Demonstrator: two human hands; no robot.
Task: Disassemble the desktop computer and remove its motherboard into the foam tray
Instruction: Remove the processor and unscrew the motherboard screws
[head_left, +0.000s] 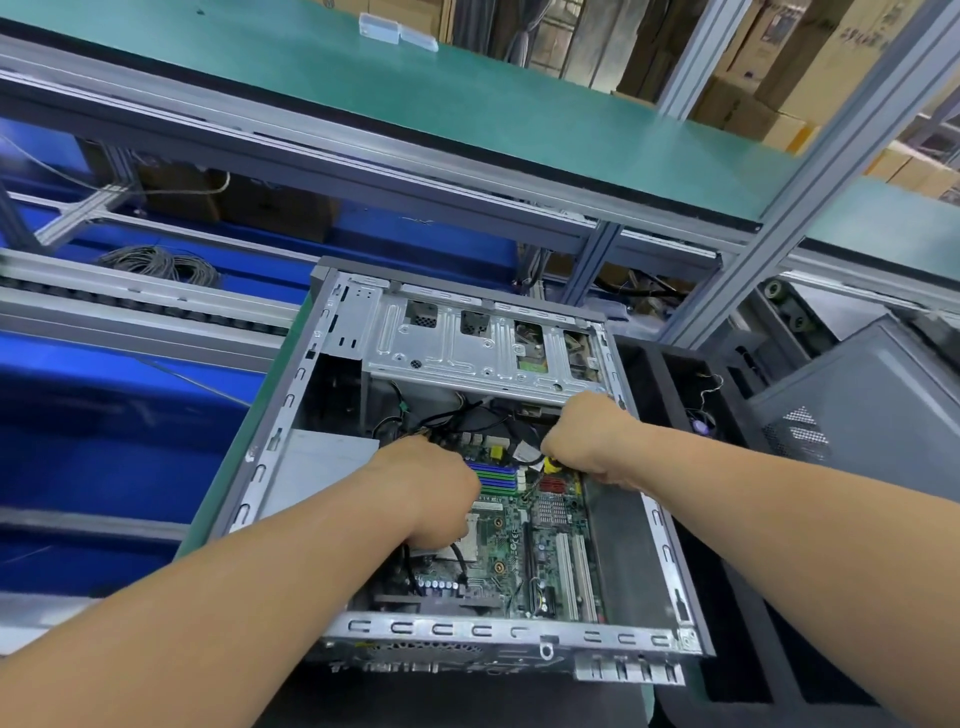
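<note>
black cables (467, 415) still tie the motherboard (524, 525) down; left hand (431, 488) and right hand (582, 441), both curled, should pinch plugs, not wires.

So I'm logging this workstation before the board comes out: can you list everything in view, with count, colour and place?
computer case: one, grey metal, open, centre of the bench
motherboard: one, green, still inside the case
memory sticks: a few, blue and green, on the board between the hands
drive cage: one, silver, far end of the case
cables: several, black, below the drive cage
foam tray: one, black, right of the case
side panel: one, grey, perforated, far right
wire coil: one, grey, on the blue surface at left
plastic boxes: two, clear, on the green upper shelf
cardboard boxes: many, brown, behind
left hand: fingers curled down, on the board
right hand: fingers curled among the cables
</note>
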